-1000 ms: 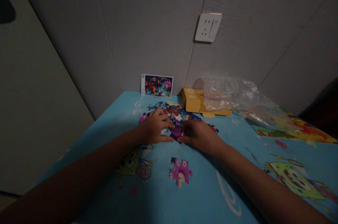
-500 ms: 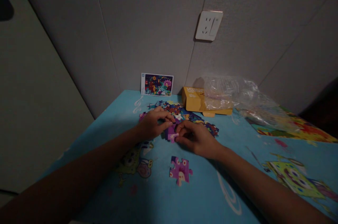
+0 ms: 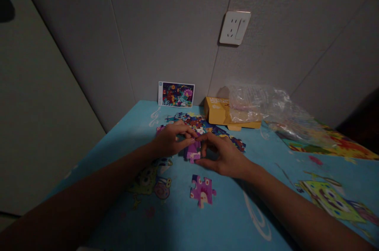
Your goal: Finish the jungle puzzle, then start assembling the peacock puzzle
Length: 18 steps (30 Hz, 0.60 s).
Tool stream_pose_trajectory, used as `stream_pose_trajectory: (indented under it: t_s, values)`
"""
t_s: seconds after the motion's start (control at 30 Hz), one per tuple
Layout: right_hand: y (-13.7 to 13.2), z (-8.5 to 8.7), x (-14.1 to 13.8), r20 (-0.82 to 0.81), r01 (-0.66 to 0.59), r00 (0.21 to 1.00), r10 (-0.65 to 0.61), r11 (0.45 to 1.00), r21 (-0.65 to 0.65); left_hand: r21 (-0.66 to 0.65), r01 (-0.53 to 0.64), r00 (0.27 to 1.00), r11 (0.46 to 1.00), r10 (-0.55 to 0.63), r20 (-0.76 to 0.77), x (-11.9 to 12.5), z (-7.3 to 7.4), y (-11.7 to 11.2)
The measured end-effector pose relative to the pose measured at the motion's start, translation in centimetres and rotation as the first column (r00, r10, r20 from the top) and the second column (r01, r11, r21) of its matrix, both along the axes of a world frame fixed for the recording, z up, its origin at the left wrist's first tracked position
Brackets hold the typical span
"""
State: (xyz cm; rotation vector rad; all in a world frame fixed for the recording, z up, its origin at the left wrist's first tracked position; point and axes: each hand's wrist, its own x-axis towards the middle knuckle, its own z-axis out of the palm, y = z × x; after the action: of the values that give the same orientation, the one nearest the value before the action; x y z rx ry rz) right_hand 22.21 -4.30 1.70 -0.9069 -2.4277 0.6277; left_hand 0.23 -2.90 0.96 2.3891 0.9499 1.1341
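Right hand (image 3: 224, 157) moved index left, to far edge of purple jigsaw piece (image 3: 194, 151); left hand (image 3: 171, 137) there too. Both half-curled, grip unclear. Best square it before pressing.

From here I see blue, cartoon-printed cloth (image 3: 229, 219), a purple piece (image 3: 203, 191) at six o'clock, a yellow box (image 3: 217, 113) at three, a white socket (image 3: 235, 28) at one.

Left hand (image 3: 172, 139) and right hand (image 3: 224, 154) curl close together.
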Motion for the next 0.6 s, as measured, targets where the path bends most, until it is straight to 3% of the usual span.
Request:
stream_pose_trajectory:
  t_s: [0.27,0.47,0.6]
  values:
    - [-0.93,0.94,0.39,0.399,-0.007,0.917,0.018,1.0,-0.028,-0.13,0.047,0.998,0.99,-0.041,0.048,-0.1,0.42,-0.15]
    - [-0.28,0.88,0.66,0.431,0.011,0.902,0.012,0.999,-0.051,-0.133,0.044,0.999,0.99,-0.044,0.006,-0.35,0.37,-0.11]
    - [0.01,1.04,0.79,0.415,0.016,0.91,0.014,0.997,-0.071,-0.095,0.14,0.989,0.986,-0.144,-0.042,-0.61,0.32,-0.07]
